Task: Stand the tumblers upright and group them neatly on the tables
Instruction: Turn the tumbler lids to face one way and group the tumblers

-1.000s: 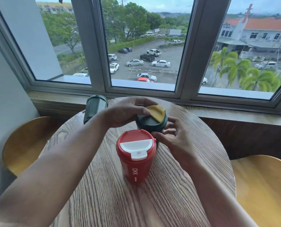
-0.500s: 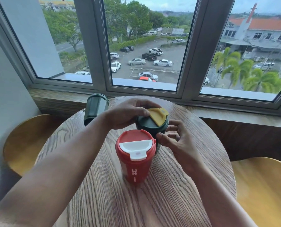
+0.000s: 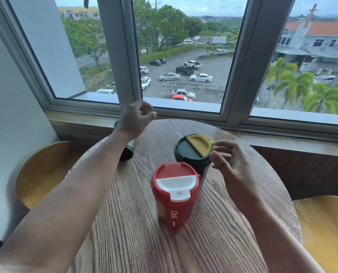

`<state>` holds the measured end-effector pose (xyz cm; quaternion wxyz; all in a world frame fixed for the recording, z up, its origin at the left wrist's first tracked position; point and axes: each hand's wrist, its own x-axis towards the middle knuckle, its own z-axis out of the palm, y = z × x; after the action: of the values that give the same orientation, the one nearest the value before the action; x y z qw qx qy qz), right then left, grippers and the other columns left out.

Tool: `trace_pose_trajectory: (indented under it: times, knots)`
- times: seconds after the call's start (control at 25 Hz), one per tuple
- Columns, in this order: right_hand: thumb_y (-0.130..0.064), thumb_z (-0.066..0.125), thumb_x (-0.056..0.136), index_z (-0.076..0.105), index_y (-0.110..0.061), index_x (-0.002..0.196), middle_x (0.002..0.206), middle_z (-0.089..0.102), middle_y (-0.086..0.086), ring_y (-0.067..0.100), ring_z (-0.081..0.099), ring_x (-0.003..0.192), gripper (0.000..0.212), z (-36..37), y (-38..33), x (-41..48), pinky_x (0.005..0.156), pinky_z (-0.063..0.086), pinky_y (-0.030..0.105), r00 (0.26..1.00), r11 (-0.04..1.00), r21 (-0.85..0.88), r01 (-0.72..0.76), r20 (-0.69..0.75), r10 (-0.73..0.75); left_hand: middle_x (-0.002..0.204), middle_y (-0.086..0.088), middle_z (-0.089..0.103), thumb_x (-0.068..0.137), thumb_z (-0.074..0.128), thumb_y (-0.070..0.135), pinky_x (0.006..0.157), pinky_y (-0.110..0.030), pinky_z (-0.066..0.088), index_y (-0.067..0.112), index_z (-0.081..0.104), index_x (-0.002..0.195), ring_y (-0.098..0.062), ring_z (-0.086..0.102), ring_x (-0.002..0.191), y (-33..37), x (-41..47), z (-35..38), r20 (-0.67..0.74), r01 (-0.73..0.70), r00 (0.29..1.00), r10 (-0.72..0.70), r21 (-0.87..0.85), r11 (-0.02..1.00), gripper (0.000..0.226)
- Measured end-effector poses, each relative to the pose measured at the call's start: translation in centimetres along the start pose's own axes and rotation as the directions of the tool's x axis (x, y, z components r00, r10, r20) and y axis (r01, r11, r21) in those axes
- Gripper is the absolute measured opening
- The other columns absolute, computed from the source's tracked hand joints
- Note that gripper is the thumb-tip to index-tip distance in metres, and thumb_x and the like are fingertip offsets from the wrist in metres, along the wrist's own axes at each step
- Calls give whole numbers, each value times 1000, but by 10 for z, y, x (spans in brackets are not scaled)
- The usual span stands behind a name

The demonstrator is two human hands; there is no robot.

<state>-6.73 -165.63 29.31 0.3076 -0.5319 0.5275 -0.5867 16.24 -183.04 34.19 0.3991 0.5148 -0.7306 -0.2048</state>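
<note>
Head view: third tumbler mostly arm-hidden.

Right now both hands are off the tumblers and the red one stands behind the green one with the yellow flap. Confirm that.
Not quite. In the head view the red tumbler stands in front of the green tumbler, nearer the person. The left hand and right hand are indeed off both.

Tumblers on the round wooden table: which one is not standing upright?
The dark green tumbler behind the left forearm lies tilted on its side. The red tumbler with white flap and the green tumbler with yellow flap stand upright.
</note>
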Motion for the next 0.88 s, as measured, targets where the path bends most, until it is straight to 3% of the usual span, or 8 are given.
trace_pose_trajectory:
  times: [0.12, 0.24, 0.36, 0.48, 0.6, 0.72, 0.8, 0.88]
  knots:
    - [-55, 59, 75, 60, -26, 105, 105, 66, -9, -5, 62, 95, 42, 1, -19, 9, 76, 47, 8, 992, 989, -120, 87, -79, -97, 121, -11, 61, 87, 69, 37, 91, -36, 45, 14, 61, 119, -26, 56, 113, -29, 10, -9, -60, 102, 994, -90, 238, 966, 40]
    - [-45, 62, 84, 63, -26, 100, 107, 65, -6, 1, 63, 99, 26, 4, -48, 30, 82, 51, 17, 976, 948, -263, 176, -77, -203, 135, -16, 51, 83, 68, 50, 102, -46, 43, 19, 50, 133, -37, 49, 125, -48, 14, -12, -38, 249, 965, -258, 422, 872, 62]
    - [-37, 63, 89, 65, -27, 97, 105, 68, -9, 3, 65, 96, 13, 20, -81, 57, 86, 53, 29, 965, 882, -401, 249, 30, -259, 140, -18, 42, 78, 71, 58, 100, -47, 48, 22, 34, 146, -41, 53, 121, -58, 12, -14, 15, 429, 881, -473, 397, 811, 86]
    - [-39, 61, 90, 67, -23, 105, 108, 71, -8, 7, 64, 99, 23, 51, -101, 82, 83, 49, 27, 946, 793, -518, 321, 222, -238, 137, -20, 50, 74, 75, 58, 99, -45, 49, 20, 30, 147, -39, 56, 118, -67, 9, -16, 38, 537, 826, -563, 251, 805, 93]
    - [-37, 60, 92, 64, -18, 120, 119, 69, 0, 15, 62, 106, 34, 81, -101, 100, 82, 44, 27, 912, 717, -596, 362, 386, -139, 137, -15, 56, 74, 79, 52, 101, -43, 46, 18, 33, 144, -35, 55, 121, -66, -3, -17, 20, 482, 873, -488, 126, 867, 91]
    - [-35, 60, 92, 56, -19, 131, 128, 65, 5, 24, 60, 115, 42, 96, -97, 110, 94, 46, 34, 880, 672, -631, 388, 469, -67, 135, -12, 55, 69, 84, 50, 102, -44, 46, 25, 32, 146, -33, 55, 121, -62, -20, -23, 68, 338, 940, -334, -75, 938, 96]
    - [-33, 59, 94, 54, -20, 134, 134, 62, 5, 24, 57, 122, 43, 100, -93, 111, 97, 42, 31, 851, 613, -656, 440, 524, -50, 130, -11, 59, 60, 87, 51, 101, -50, 50, 30, 33, 144, -31, 59, 118, -62, -32, -30, 144, 255, 964, -224, -249, 934, 102]
    - [-30, 58, 95, 55, -22, 134, 136, 61, 4, 23, 56, 124, 40, 100, -90, 109, 97, 40, 31, 820, 571, -664, 483, 571, -30, 128, -13, 62, 62, 91, 35, 101, -47, 52, 25, 33, 146, -28, 61, 119, -60, -43, -33, 239, 209, 964, -117, -409, 888, 103]
